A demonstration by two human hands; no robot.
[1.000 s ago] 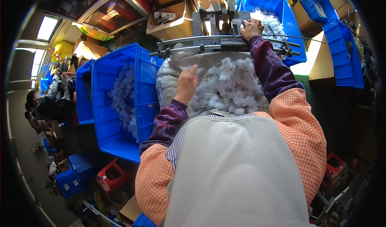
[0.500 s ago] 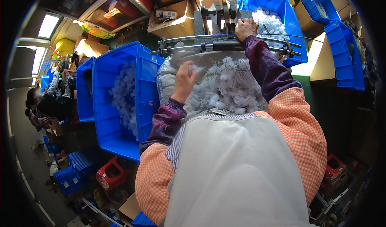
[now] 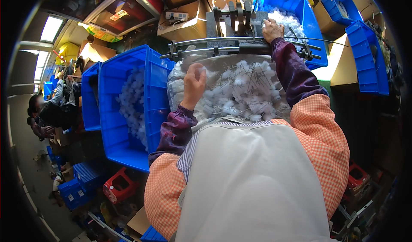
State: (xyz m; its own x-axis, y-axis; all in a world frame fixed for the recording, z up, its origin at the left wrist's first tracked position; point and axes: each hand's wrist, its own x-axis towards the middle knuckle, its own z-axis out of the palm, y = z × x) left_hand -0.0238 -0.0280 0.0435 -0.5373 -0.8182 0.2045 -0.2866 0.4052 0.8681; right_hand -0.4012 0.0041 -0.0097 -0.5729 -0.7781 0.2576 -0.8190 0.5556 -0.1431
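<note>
1. Since earlier, left hand (image 3: 194, 82) moved up, now pinching white brush pieces (image 3: 240, 92) at the tray (image 3: 180, 77) left edge.
2. Right hand (image 3: 273, 29) grips machine bar (image 3: 240, 49) at the far edge; I pick few, keep stems aligned.

- A heap of small brushes (image 3: 240, 94) is spread in a tray (image 3: 180, 77) directly ahead.
- A machine (image 3: 238, 21) is set behind the tray.
- A crate (image 3: 124, 109) is placed left of the tray.
- Another crate (image 3: 307, 10) is found behind the machine, at the right.
- Cardboard boxes (image 3: 184, 21) are stacked left of the machine.
</note>
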